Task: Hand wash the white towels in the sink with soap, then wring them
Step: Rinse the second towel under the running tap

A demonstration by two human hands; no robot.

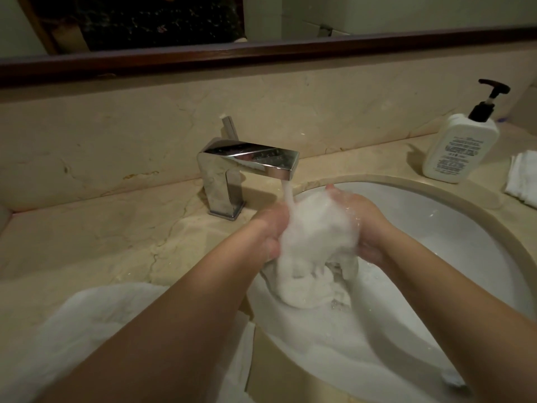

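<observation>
Bunching the sudsy white towel [315, 228] under the faucet [250, 159] stream, over the sink [453, 228], prob. to work lather through w/ fresh water. Left hand [271, 228] & right hand [363, 225] fingers curled, clamped on towel.

Glossy chrome faucet [247, 167], sudsy cloth towel [313, 228]

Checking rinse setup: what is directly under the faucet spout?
Water runs from the faucet spout onto a bunched white towel, gripped by the left hand and right hand over the sink. The drain is covered by the towel.
</observation>
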